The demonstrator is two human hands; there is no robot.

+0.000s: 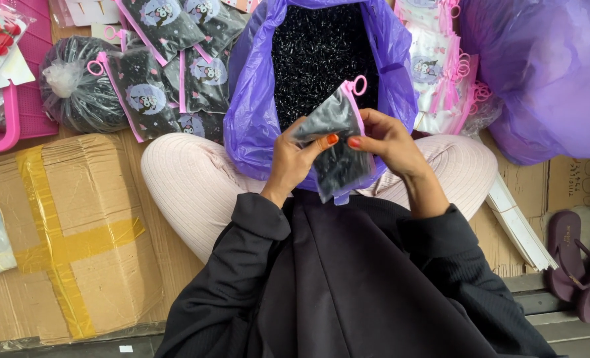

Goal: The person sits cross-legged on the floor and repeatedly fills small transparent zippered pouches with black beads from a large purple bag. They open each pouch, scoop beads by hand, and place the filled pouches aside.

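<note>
Seen from above, a person sits cross-legged on flattened cardboard, in a black top and pale pink ribbed trousers. Both hands meet just in front of the body, over the lap, holding a small clear zip pouch (334,149) packed with tiny black bands. The left hand (295,159) is closed on the pouch's left edge, its thumb with an orange-painted nail pressed onto the front. The right hand (387,139) pinches the pouch's upper right side, thumb also on the front, close to the left thumb. The pouch has a pink zip strip along its right edge, ending in a pink ring pull (358,85) at the far end.

Just beyond the hands, between the knees, stands an open purple plastic bag (252,113) filled with loose black bands. To the far left lies a heap of filled pouches (175,73) with pink edges and round cartoon stickers, and beside them a knotted clear bag of black bands (79,89). A pink tray (16,99) sits at the far left edge. On the near left is a cardboard box (69,232) sealed with yellow tape. To the far right is a stack of empty pale pouches (434,66) with pink rings, then another large purple bag (546,73). Dark purple sandals (576,265) lie at the near right.
</note>
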